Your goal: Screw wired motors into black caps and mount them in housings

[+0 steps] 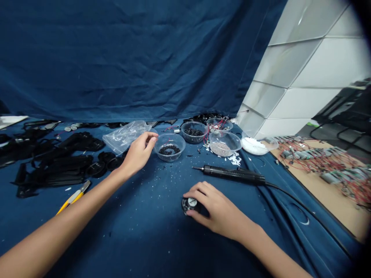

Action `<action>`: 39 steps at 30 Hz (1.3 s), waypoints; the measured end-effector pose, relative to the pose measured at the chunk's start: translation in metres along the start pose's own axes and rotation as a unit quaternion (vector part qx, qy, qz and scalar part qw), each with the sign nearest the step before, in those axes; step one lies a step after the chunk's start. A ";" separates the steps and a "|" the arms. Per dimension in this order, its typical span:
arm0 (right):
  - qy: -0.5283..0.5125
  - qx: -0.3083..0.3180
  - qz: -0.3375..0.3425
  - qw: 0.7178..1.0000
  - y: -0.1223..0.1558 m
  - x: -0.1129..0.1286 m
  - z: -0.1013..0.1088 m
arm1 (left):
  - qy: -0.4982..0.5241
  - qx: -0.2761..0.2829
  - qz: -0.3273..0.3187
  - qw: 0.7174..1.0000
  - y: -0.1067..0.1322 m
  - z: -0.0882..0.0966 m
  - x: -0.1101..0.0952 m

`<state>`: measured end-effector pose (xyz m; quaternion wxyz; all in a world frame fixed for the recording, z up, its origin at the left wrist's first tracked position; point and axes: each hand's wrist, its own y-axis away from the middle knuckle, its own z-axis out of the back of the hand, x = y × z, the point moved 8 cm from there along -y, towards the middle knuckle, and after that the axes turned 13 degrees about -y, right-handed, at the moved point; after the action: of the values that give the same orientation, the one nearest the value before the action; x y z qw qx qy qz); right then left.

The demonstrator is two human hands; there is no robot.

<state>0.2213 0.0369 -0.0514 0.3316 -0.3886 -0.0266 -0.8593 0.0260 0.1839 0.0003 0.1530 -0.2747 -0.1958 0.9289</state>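
Note:
At the left rim of a clear plastic bowl [169, 157] is my left hand [140, 151], its thumb and fingertips drawn close together. Anything between those fingertips is too small to make out. The bowl holds a layer of small black pieces [169, 150] that look like screws. My right hand [216, 210] grips a small round black part [185, 207] on the blue cloth, thumb on the near side and fingers over the far side. A white disc [192, 202] shows on top of that part. Beyond the right hand lies a black electric screwdriver [234, 174], its bit pointing left.
More clear bowls of small parts, including a bowl of black pieces [193, 132], stand at the back. A clear plastic bag [126, 135], black plastic parts [58, 168] and a yellow cutter [72, 197] lie left. Wired motors [315, 154] cover a board at right; the screwdriver's cord [307, 208] trails there.

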 end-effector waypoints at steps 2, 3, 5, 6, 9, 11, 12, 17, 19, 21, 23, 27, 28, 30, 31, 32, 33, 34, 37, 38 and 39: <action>0.004 0.002 0.000 1.000 0.000 -0.001 -0.002 | -0.046 0.022 -0.045 0.998 -0.022 -0.011 -0.009; 0.006 0.003 -0.001 1.000 -0.001 -0.002 -0.003 | -0.066 0.038 -0.067 0.995 -0.031 -0.019 -0.014; 0.006 0.005 -0.006 1.000 -0.001 -0.003 -0.003 | -0.093 0.086 -0.105 0.986 -0.044 -0.040 -0.026; 0.004 0.007 -0.008 1.000 -0.001 -0.004 -0.002 | -0.104 0.117 -0.121 0.980 -0.049 -0.051 -0.031; -0.005 0.007 -0.020 1.000 0.000 -0.006 0.001 | -0.156 0.234 -0.170 0.944 -0.055 -0.090 -0.043; -0.010 0.003 -0.029 1.000 0.000 -0.008 0.003 | -0.185 0.303 -0.194 0.915 -0.054 -0.111 -0.045; -0.011 0.002 -0.034 0.999 0.000 -0.009 0.004 | -0.193 0.328 -0.201 0.902 -0.053 -0.119 -0.044; -0.006 -0.013 -0.047 0.999 0.000 -0.008 0.004 | -0.205 0.370 -0.196 0.885 -0.065 -0.126 -0.038; 0.001 -0.020 -0.042 0.999 0.001 -0.005 0.004 | -0.206 0.340 -0.182 0.899 -0.081 -0.119 -0.042; 0.011 -0.020 -0.033 0.999 0.001 -0.002 0.004 | -0.211 0.291 -0.173 0.917 -0.100 -0.114 -0.051; 0.020 -0.017 -0.025 0.999 0.001 -0.001 0.004 | -0.220 0.250 -0.175 0.927 -0.118 -0.120 -0.065; 0.002 -0.019 -0.038 0.999 0.002 -0.009 0.012 | -0.235 0.272 -0.212 0.909 -0.138 -0.165 -0.091; -0.012 -0.024 -0.043 0.999 0.002 -0.012 0.015 | -0.239 0.291 -0.219 0.900 -0.140 -0.178 -0.095; -0.040 -0.042 -0.051 0.997 0.003 -0.017 0.025 | -0.247 0.330 -0.222 0.884 -0.144 -0.200 -0.098; -0.053 -0.051 -0.053 0.996 0.004 -0.019 0.030 | -0.252 0.348 -0.217 0.876 -0.146 -0.209 -0.097; -0.064 -0.058 -0.053 0.995 0.004 -0.021 0.034 | -0.257 0.365 -0.211 0.869 -0.147 -0.215 -0.096; -0.074 -0.064 -0.055 0.994 0.004 -0.022 0.038 | -0.263 0.378 -0.204 0.864 -0.149 -0.220 -0.095; -0.082 -0.068 -0.056 0.993 0.005 -0.024 0.040 | -0.267 0.385 -0.196 0.861 -0.151 -0.223 -0.093; -0.096 -0.074 -0.054 0.991 0.006 -0.024 0.044 | -0.273 0.377 -0.181 0.866 -0.155 -0.224 -0.090; -0.093 -0.075 -0.051 0.992 0.006 -0.022 0.044 | -0.272 0.365 -0.177 0.873 -0.157 -0.223 -0.089; -0.088 -0.075 -0.046 0.992 0.006 -0.020 0.044 | -0.269 0.349 -0.173 0.881 -0.158 -0.221 -0.089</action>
<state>0.2629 0.0565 -0.0363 0.2582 -0.4843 -0.0090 -0.8359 0.2511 0.3493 -0.0595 0.3390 0.0952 0.0627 0.9339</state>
